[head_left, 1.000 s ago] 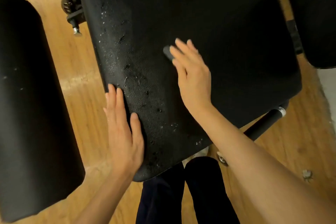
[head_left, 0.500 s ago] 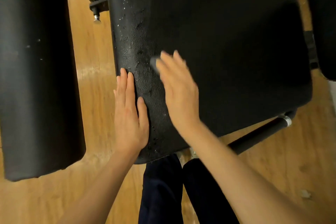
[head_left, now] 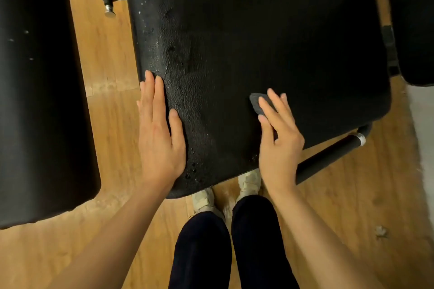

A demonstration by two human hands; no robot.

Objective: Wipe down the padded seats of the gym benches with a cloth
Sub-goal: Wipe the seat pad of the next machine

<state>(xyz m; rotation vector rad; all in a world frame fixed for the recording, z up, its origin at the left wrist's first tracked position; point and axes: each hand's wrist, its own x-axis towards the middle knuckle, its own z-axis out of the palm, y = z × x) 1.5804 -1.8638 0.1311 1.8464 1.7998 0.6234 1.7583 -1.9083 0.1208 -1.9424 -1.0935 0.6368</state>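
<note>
Nearest the camera are the person's two legs in dark trousers [head_left: 225, 246], with pale shoes [head_left: 249, 182] planted on the wooden floor [head_left: 340, 206] right at the near edge of the padded seat [head_left: 270, 42], the toes tucked partly under it. That wide black seat is the landmark for everything else. The left hand [head_left: 159, 134] lies flat along the seat's near-left edge, fingers straight and close together, the thumb resting on the top of the padding and the outer fingers running along the rim; it holds nothing. The right hand [head_left: 279, 138] lies on the seat's near part, a little right of centre, fingers stretched out and slightly spread, pressing down on a small dark grey cloth [head_left: 257, 103]; only one rounded corner of the cloth shows past the fingertips, and the remainder is hidden under the hand. Between the two hands, and up along the seat's left side, the pebbled surface glistens with droplets [head_left: 192, 169] and wet streaks. From under the seat's near-right corner a black frame tube [head_left: 328, 157] with a silver band slants across the floor. Left of the seat, well apart across a strip of floor, lies another long black pad [head_left: 40, 101]. At the seat's far-left corner a black adjustment knob with a metal pin [head_left: 109, 10] sticks out. To the right of the seat, past a narrow gap, another black pad [head_left: 415, 19] is cut off by the frame edge.
</note>
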